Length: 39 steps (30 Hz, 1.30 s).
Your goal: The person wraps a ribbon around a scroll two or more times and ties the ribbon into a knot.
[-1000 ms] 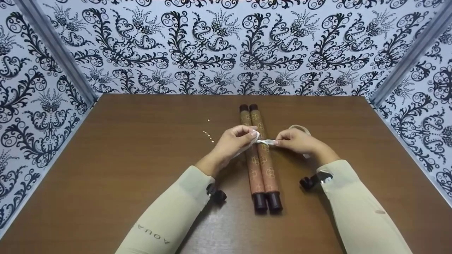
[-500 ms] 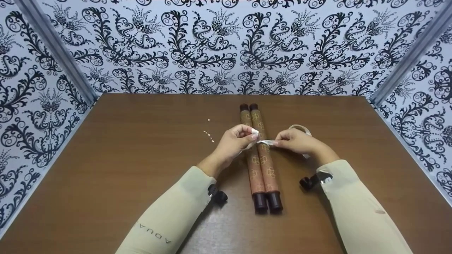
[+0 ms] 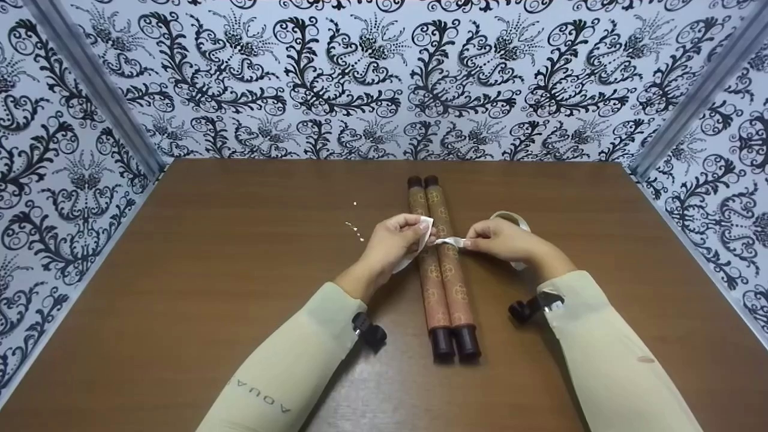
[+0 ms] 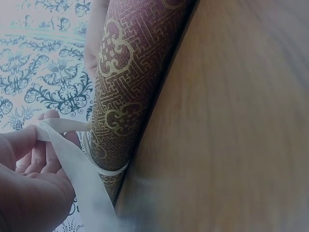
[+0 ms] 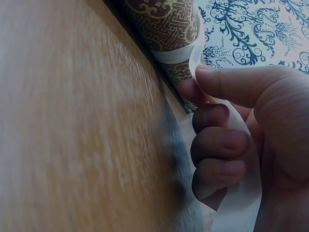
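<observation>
While the left hand [image 3: 384, 247] pinches a white ribbon [image 4: 79, 169] between thumb and fingers, the right hand [image 3: 507, 240] pinches another stretch, fingers curled. Between the hands, the ribbon crosses two rolls [image 3: 433, 282], side by side on the table [image 3: 240, 270]. Wrist views show it rounding a roll's side; the head view alone, the dark ends [image 3: 467, 343].

Premises: a booth-like workstation; whether in a home, shop or laboratory cannot be determined. Evidence: white panels [image 3: 360, 78] printed with black floral scrollwork line the far, left and right edges of the wood-grain counter [image 3: 240, 240]; grey metal posts [image 3: 99, 84] stand at both far corners.
</observation>
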Available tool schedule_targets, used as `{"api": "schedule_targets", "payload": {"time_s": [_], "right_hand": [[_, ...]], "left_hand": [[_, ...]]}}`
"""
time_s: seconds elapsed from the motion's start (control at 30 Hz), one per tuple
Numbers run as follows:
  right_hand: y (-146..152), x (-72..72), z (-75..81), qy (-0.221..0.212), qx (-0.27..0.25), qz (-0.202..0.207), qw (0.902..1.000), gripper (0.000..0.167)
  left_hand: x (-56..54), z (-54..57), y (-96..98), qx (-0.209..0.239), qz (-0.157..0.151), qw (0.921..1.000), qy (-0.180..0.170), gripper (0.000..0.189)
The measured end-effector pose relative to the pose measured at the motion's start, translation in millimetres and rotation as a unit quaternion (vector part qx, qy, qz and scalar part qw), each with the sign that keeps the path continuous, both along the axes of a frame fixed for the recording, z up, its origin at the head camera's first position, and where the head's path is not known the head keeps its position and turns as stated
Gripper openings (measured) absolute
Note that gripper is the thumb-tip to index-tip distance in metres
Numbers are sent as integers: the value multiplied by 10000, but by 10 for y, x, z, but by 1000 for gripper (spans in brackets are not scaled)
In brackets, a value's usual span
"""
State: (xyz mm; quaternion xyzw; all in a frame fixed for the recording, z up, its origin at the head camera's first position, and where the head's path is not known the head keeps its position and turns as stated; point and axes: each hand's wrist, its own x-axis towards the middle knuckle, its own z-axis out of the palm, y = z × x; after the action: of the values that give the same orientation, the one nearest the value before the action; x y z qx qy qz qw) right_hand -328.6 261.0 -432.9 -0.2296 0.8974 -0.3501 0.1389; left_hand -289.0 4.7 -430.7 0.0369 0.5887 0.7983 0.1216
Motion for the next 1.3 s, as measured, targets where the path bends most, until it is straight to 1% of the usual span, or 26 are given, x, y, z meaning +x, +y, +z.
{"api": "schedule_targets", "payload": {"time_s": [0.13, 0.2, 0.27, 0.47, 0.57, 0.63, 0.73, 0.87, 1.0, 1.13, 1.3], "right_hand": [[-8, 6, 14, -145, 1, 7, 9999, 21], [-8, 16, 38, -247, -4, -25, 9997, 21], [-1, 31, 78, -250, 8, -98, 9996, 21], [81, 42, 217, 250, 251, -433, 9984, 28], [160, 23, 266, 392, 182, -640, 9970, 33], [222, 11, 295, 380, 21, -831, 9958, 33], [325, 7, 341, 458, -145, -1096, 9928, 34], [495, 21, 399, 548, -41, -1451, 9879, 35], [661, 11, 381, 540, 358, -1745, 9825, 32], [768, -30, 294, 532, 726, -1721, 9810, 35], [820, -61, 211, 379, 950, -1746, 9793, 39]], "left_hand": [[8, -1, 2, -203, 39, 9997, 95, 20], [9, -1, 3, -269, 43, 9996, 121, 21], [7, -5, 6, -292, 47, 9995, 123, 21], [16, 4, 12, -170, 34, 9998, 62, 20], [19, 14, 15, -31, 34, 10000, 3, 16], [21, 18, 15, -12, 65, 10000, -19, 14], [27, 26, 12, -134, 124, 9998, -3, 14], [31, 33, 3, -431, 174, 9989, 79, 14], [28, 30, -4, -565, 172, 9981, 159, 14], [26, 18, -6, -582, 139, 9980, 214, 15], [24, 12, -1, -538, 114, 9982, 236, 15]]}}
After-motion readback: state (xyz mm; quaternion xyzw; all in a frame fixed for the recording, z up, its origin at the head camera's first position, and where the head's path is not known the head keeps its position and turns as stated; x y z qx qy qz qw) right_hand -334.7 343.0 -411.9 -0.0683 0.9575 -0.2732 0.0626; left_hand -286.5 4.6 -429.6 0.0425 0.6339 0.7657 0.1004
